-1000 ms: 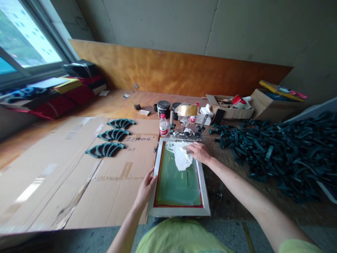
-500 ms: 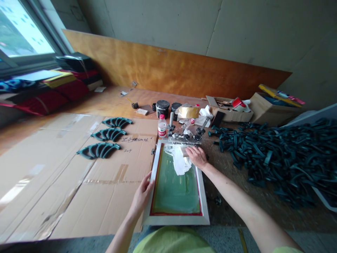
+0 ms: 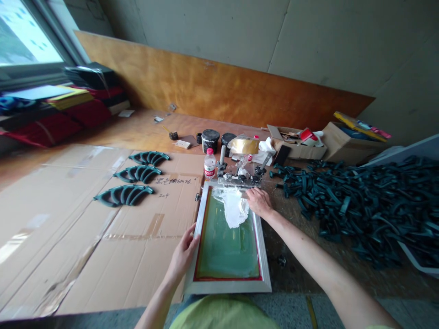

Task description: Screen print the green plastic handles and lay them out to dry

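Note:
A silver-framed screen with green mesh lies in front of me, its far end at a metal clamp. White paste is spread on the mesh's upper part. My left hand grips the frame's left edge, fingers bent against it. At the upper right of the screen, my right hand has its fingers closed round a small flat tool, mostly hidden, at the paste's right edge.
Curved dark green parts lie on cardboard at left; a big heap of them is at right. A bottle, black tubs and open boxes stand behind.
My right hand has moved slightly right relative to the screen, with the tool now at the paste's right edge. My left hand stays on the frame. The whole view has shifted slightly.

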Demonstrator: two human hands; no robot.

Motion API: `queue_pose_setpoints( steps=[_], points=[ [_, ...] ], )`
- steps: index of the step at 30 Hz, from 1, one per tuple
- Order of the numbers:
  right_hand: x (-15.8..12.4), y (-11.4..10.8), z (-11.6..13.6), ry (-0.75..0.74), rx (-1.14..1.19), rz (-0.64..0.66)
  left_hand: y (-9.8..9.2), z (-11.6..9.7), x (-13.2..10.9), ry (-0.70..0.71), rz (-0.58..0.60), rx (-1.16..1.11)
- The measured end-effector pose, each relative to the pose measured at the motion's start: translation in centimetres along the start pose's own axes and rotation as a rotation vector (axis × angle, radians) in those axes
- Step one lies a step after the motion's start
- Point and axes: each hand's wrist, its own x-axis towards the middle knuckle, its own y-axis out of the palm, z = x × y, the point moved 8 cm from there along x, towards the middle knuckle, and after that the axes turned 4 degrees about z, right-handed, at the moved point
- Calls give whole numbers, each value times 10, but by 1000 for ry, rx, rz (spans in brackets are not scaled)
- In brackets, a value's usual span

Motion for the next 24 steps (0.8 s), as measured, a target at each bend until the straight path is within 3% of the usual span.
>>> queue_pose_setpoints(
  steps=[8,14,18,21,24],
  points=[
    [-1,4,19,138,14,88,3,-2,-3,-13,30,-14],
    [-35,1,50,-195,77,148,5,-2,-3,-37,36,-9],
    [-63,-10,50,-393,108,139,3,-3,-3,-33,15,-11],
    [-65,-19,40,-463,160,129,2,-2,-3,-24,0,-8],
    [-46,-25,33,-410,222,76,2,-2,-2,-11,-9,7]
  ],
)
